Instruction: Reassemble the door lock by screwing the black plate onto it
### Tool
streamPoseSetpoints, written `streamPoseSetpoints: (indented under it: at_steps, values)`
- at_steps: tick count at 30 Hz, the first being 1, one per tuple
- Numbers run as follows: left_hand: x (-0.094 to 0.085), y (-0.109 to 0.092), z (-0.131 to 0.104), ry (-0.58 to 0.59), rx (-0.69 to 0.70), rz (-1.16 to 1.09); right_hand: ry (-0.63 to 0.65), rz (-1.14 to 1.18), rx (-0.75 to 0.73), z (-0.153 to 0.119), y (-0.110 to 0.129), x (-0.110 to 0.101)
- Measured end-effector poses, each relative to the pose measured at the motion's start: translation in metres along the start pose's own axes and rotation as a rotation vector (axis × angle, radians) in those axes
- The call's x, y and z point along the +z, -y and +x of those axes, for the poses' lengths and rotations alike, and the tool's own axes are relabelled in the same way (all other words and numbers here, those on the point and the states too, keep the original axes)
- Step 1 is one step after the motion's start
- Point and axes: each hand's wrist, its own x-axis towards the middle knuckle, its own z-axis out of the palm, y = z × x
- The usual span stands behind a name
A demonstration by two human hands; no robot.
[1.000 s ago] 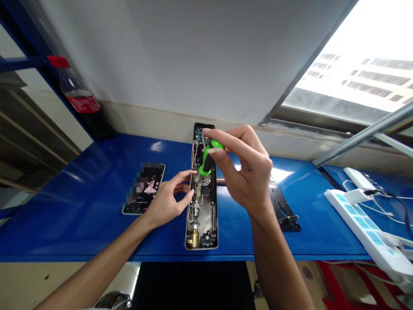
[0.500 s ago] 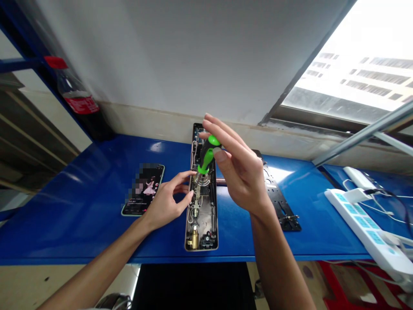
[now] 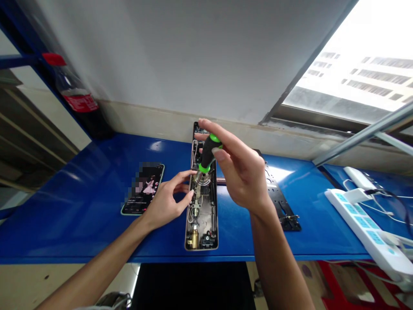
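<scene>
Housing (image 3: 206, 215), long, narrow and uncovered, lies on a blue table (image 3: 238, 239), its far end toward the pale wall (image 3: 161, 64) and its near end close to the table's front edge. A person's right hand (image 3: 243, 176) holds a screwdriver (image 3: 207, 157) above it, the black-and-green handle between thumb and curved fingers, the forefinger reaching out past the handle's top. The tool leans, its shaft angled down into the parts along the housing's left side; whether the tip touches a screw cannot be told. The left hand (image 3: 166, 198) is at the housing's left edge, thumb and forefinger spread apart with their tips against the rim, the fingers otherwise loosely bent. Inside the housing, a brass part (image 3: 193, 238) sits in the near left corner, beside a black part (image 3: 207, 239) at the near right, while a pale wire (image 3: 194, 150) runs along the far left side. A copper-coloured rod (image 3: 221, 181) shows between the housing and the right hand. To the left lies a phone (image 3: 150, 189), screen lit; to the right, partly behind the right hand and forearm, a black plate (image 3: 282, 206) with holes. A red-capped bottle (image 3: 80, 101) of dark drink stands at the far left, and a white power strip (image 3: 358, 219) with cables lies at the far right.
</scene>
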Motion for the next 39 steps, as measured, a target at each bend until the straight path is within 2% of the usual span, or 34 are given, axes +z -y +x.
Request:
streamPoseSetpoints:
  at_steps: [4, 6, 11, 13, 18, 20, 24, 26, 32, 37, 39]
  values:
    - [0.0005, 0.0018, -0.0003, -0.007, 0.007, 0.002, -0.138, -0.066, 0.02, -0.0014, -0.0017, 0.0019]
    - [0.0005, 0.0026, -0.0003, -0.005, 0.013, -0.003, -0.165, -0.109, 0.022, -0.0007, -0.0013, 0.0018]
    - [0.0001, 0.0014, -0.0004, 0.002, 0.008, 0.005, 0.009, -0.054, -0.002, 0.0028, 0.0026, -0.0024]
    - [0.0003, 0.001, -0.0003, 0.001, 0.008, 0.006, 0.021, -0.028, 0.003, 0.0028, 0.003, -0.0032]
    - [0.0007, 0.0017, -0.0004, -0.003, 0.001, 0.004, -0.165, -0.169, 0.011, 0.0024, 0.001, 0.0002]
    - [0.0003, 0.0012, -0.0007, 0.003, -0.001, 0.003, -0.189, -0.19, 0.009, 0.0034, 0.0003, 0.0011]
    - [-0.0007, -0.0007, -0.001, 0.022, -0.006, -0.008, -0.029, -0.058, 0.037, 0.004, -0.0004, -0.0006]
    - [-0.0007, -0.0006, -0.0008, 0.022, -0.007, -0.012, -0.002, -0.034, 0.038, 0.003, -0.0003, -0.0014]
    - [0.0006, 0.0022, -0.001, 0.01, -0.006, -0.002, -0.159, -0.242, 0.019, 0.0026, 0.0011, 0.001]
    - [-0.0001, -0.001, -0.0005, 0.019, -0.005, -0.009, 0.038, -0.093, 0.038, 0.0039, 0.0026, -0.0001]
    - [-0.0003, -0.0019, 0.0, 0.011, -0.001, -0.001, 0.055, -0.047, 0.049, 0.003, 0.0031, -0.0008]
